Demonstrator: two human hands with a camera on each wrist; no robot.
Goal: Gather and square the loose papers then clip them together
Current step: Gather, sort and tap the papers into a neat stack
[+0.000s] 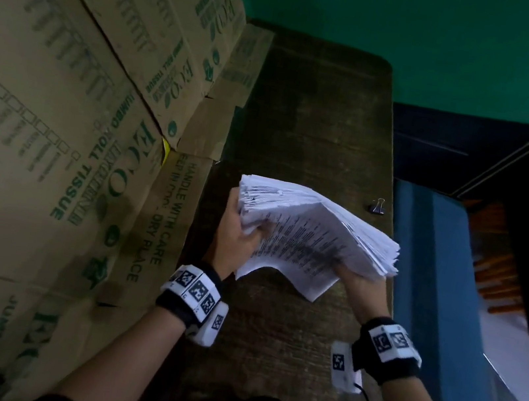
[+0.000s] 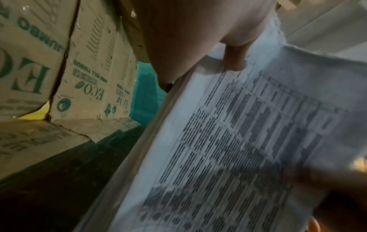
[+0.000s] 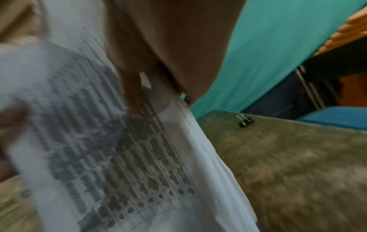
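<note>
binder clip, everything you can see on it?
The binder clip is small, with a black body and two silvery wire handles, which look metal. It lies alone on the dark wooden table near its right edge, beyond and right of the paper stack. Neither hand touches it, and no paper is in it. Whether its handles are folded flat is too small to tell.

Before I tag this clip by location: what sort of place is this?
Probably a storeroom or back office. Cardboard cartons printed with jumbo roll tissue are stacked beside a worn wooden table, where both hands hold a stack of papers and a binder clip lies.
</note>
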